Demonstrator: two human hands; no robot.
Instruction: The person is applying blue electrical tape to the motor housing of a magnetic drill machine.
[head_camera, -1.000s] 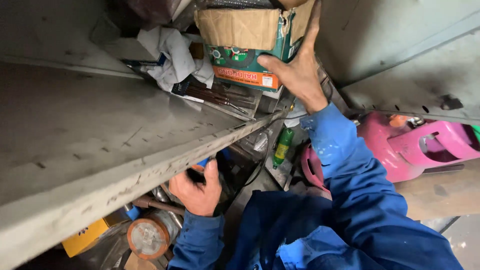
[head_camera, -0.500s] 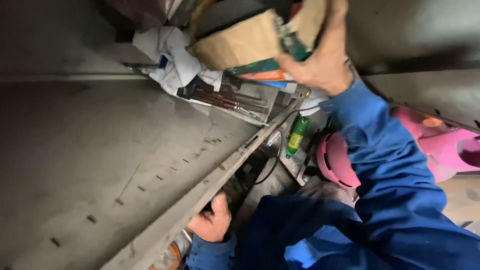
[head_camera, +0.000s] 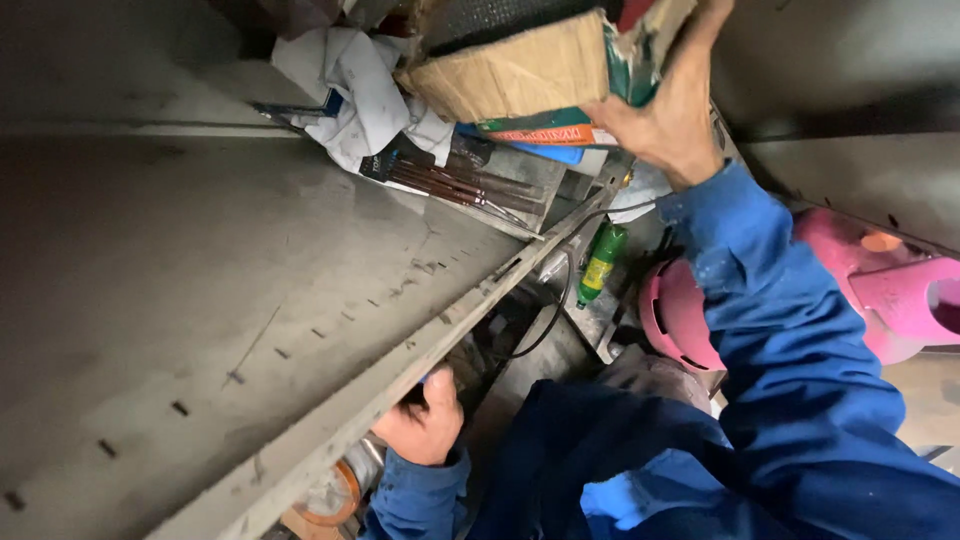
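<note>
Overhead, we have the grey metal shelf filling most of our view, its slotted edge running down toward us. To the right stands a pink gas cylinder, and between the two a small green bottle sits low beside a black cable. Up top, our right hand is clamped on the corner of a torn cardboard box, which is tipped at a slant above the white rags and a packet of thin rods on the shelf. Our left hand is curled around the shelf's lower edge, bracing us. We judge the box to be mid-lift, held by one corner only, so it seems to want steadier support under its sagging base.
</note>
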